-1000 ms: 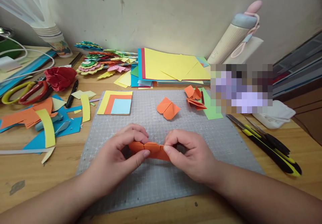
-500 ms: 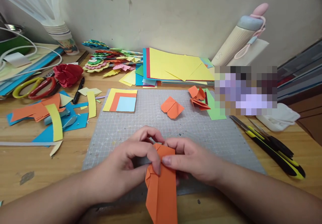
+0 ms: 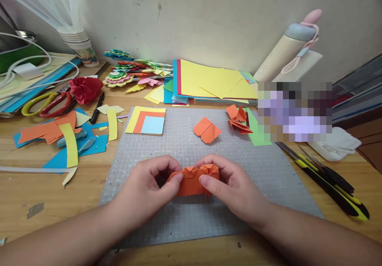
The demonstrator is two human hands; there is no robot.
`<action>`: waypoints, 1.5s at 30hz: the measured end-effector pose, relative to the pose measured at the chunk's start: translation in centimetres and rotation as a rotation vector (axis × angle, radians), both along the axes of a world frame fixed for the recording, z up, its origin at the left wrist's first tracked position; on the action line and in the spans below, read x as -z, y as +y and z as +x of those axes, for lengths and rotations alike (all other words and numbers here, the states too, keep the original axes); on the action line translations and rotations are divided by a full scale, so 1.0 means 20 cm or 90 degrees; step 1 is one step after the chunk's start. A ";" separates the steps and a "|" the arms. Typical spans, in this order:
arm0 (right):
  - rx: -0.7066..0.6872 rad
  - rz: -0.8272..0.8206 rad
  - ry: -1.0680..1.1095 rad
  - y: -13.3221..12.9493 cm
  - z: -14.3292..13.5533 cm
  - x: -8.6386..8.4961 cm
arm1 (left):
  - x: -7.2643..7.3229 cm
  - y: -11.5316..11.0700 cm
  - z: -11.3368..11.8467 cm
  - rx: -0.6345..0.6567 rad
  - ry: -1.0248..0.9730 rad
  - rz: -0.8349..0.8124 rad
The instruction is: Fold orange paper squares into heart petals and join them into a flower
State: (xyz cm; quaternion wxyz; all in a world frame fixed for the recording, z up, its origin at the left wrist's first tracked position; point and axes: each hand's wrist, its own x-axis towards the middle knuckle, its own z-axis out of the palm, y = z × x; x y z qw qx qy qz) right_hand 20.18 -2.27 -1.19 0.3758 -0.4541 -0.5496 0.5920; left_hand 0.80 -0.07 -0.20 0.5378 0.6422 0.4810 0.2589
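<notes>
Above the grey cutting mat (image 3: 167, 226), both hands pinch a folded orange paper (image 3: 191, 186), which now lies crosswise with small triangular folds along its upper edge. My left hand (image 3: 149, 182) grips its left end, thumb in front and fingers behind. At the right end, my right hand (image 3: 232, 184) presses with its thumb on the front face; its fingertips behind are hidden. Farther back on the mat rests a folded orange paper heart (image 3: 207, 130). More folded orange paper pieces (image 3: 238, 120) lie to its right, by a green paper (image 3: 259, 132).
Layered paper squares (image 3: 153, 125) sit at the mat's back left. Paper scraps (image 3: 68, 138), scissors (image 3: 56, 104) and a black pen (image 3: 97, 108) lie at left. A coloured paper stack (image 3: 215, 79) is behind; a yellow-black utility knife (image 3: 331, 186) lies right.
The orange paper has turned from pointing lengthwise toward me to lying crosswise. My left hand has shifted to its left end, my right hand to its right. The view has moved slightly.
</notes>
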 end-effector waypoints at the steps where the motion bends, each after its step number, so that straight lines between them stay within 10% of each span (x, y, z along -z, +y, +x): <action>1: -0.005 0.012 -0.031 0.00 0.00 0.00 | 0.00 0.00 0.00 0.015 0.015 0.015; 21: 0.053 0.173 -0.197 -0.07 -0.07 0.01 | 0.02 -0.04 0.04 -0.079 0.071 0.078; 30: 0.069 -0.186 0.170 0.00 0.00 0.05 | 0.06 0.05 -0.03 0.033 -0.482 -0.450; 45: 0.010 -0.114 0.028 -0.03 -0.03 -0.01 | 0.04 0.02 0.00 -0.010 -0.232 -0.285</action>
